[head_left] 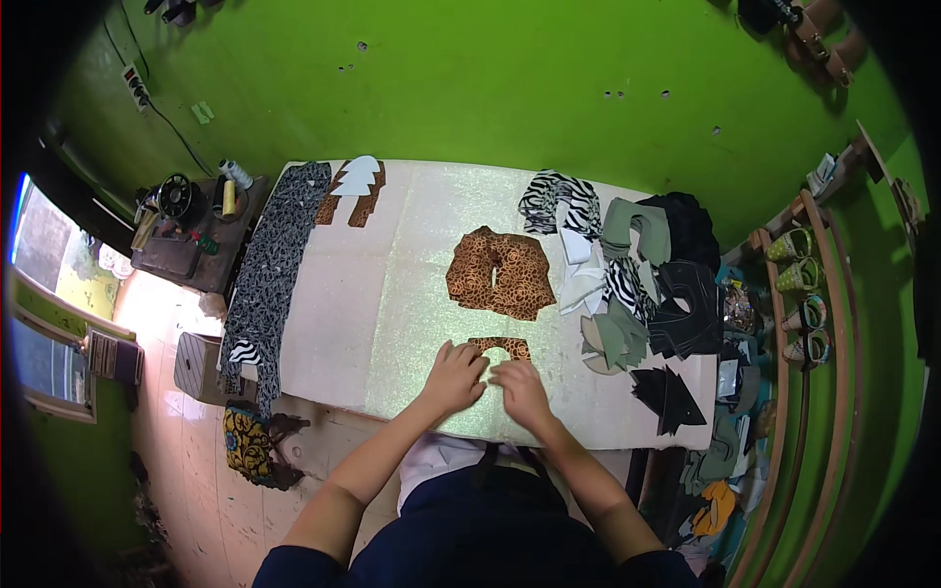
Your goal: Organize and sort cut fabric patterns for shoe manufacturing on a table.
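At the table's near edge, a small arch-shaped piece of brown and black patterned material (500,343) lies in front of me. My left hand (457,377) closes its fingers on the left end of this piece. On its right end, my right hand (520,394) has its fingers curled in, their tips partly hidden. Both ends of the arch are covered by the hands. Just beyond them sits a pile of cut pieces (498,272) in the same brown pattern, with a narrow slit of table showing in its middle.
The pale table (338,294) bears zebra-striped pieces (559,201), green pieces (635,233) and black pieces (683,309) at right. Grey patterned cloth (267,274) drapes its left end. A white template (357,176) lies at the far left. A sewing machine (176,201) stands beyond the left end.
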Tool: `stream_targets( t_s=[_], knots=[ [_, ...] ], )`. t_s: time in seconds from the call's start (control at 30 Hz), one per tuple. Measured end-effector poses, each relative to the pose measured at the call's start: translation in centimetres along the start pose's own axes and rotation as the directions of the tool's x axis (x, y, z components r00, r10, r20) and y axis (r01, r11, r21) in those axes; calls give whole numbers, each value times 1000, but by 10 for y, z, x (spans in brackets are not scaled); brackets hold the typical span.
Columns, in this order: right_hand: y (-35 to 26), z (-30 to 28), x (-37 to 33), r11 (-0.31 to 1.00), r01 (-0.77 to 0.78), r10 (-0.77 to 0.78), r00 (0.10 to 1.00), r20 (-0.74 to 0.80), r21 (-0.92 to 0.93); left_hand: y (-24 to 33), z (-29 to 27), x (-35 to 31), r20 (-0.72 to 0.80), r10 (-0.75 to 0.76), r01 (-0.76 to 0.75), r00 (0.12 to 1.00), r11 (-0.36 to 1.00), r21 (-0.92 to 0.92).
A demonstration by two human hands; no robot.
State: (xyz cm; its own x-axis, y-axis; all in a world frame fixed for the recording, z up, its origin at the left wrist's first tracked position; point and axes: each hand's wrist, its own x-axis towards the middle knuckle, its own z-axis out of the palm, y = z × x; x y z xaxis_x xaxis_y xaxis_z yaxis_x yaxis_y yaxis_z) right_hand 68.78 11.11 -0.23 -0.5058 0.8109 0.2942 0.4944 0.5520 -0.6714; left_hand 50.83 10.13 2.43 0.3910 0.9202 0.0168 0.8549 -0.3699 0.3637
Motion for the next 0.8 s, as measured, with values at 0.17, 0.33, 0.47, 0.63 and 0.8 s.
stream_targets(
  t_s=[0.17, 0.33, 0.47, 0.63, 0.8],
  knots=[
    [26, -37, 34, 955, -296, 282, 933, -223, -32, 9, -7, 45, -98, 19, -32, 995, 990, -138],
    [71, -76, 56, 896, -418, 339, 862, -378, -149, 16, -8, 84, -35, 44, -48, 998, 994, -103],
    [109, -97, 69, 802, -448, 291, 871, -396, -395, 19, 1, 107, -13, 59, -60, 998, 994, -89],
    [132, -103, 83, 668, -476, 386, 879, -281, -573, 25, 14, 129, 0, 71, -70, 997, 985, -159],
    [135, -101, 92, 629, -514, 467, 850, -245, -583, 26, 20, 143, 45, 62, -51, 997, 976, -212]
  ],
)
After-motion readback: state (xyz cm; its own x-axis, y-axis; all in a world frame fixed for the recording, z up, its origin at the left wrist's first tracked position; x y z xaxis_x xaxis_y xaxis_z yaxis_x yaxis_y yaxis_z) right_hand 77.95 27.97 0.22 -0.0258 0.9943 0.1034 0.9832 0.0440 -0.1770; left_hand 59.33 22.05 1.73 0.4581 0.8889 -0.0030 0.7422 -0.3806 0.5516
